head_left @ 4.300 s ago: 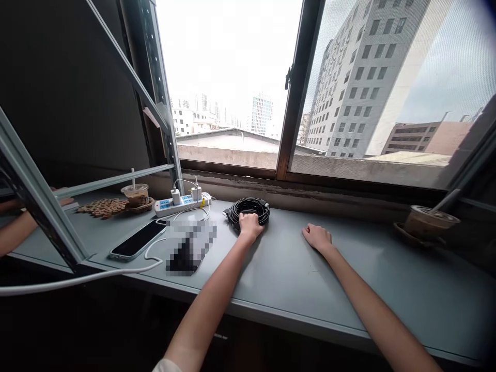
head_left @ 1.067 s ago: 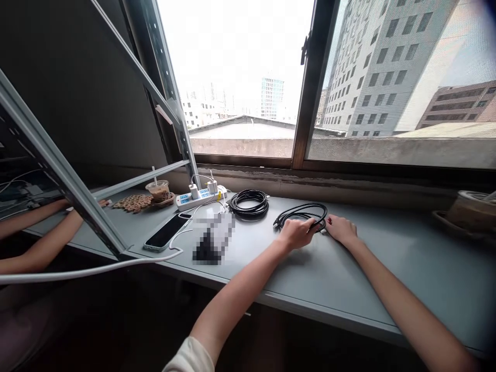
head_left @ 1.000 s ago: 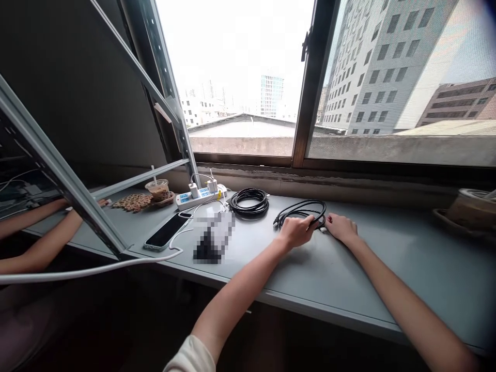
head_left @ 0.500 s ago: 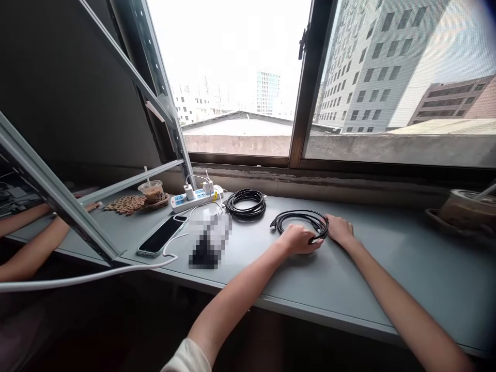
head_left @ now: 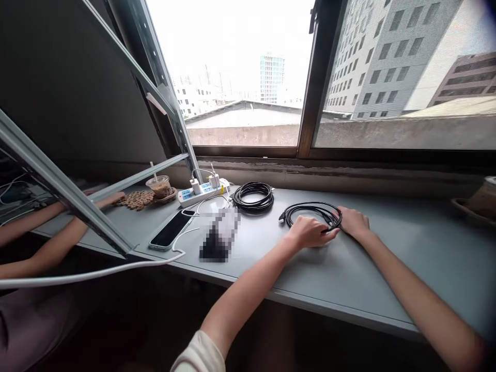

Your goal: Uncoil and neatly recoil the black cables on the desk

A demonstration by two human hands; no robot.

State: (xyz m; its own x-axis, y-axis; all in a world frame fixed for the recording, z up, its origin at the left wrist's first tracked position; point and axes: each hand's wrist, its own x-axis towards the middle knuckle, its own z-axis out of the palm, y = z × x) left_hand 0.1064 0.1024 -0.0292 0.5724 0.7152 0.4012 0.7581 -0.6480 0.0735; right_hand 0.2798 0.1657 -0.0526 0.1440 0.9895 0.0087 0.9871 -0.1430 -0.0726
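A coiled black cable [head_left: 304, 205] lies on the grey table, held in loops by both hands. My left hand [head_left: 310, 232] is closed around the coil's near side, its fingers partly hidden from me. At the coil's right side, my right hand [head_left: 353, 222] grips the loops, with most of its fingertips out of sight. The cable's plug end [head_left: 282, 219] sticks out at the left of the loops. Farther left, a second, thicker coil of black cable [head_left: 253, 198] rests by itself, touched by neither hand.
A white power strip [head_left: 203, 191] with chargers stands near the wall. A phone [head_left: 171, 230] lies left of a blurred-out patch. Drink cups [head_left: 158, 186] stand on the left and far right. Beyond a metal frame [head_left: 96, 217], another person's arms [head_left: 58, 248] rest on the table.
The whole view has shifted, so the table's contents appear farther right and slightly higher. Both hands keep their hold on the coiled cable, with little other visible movement.
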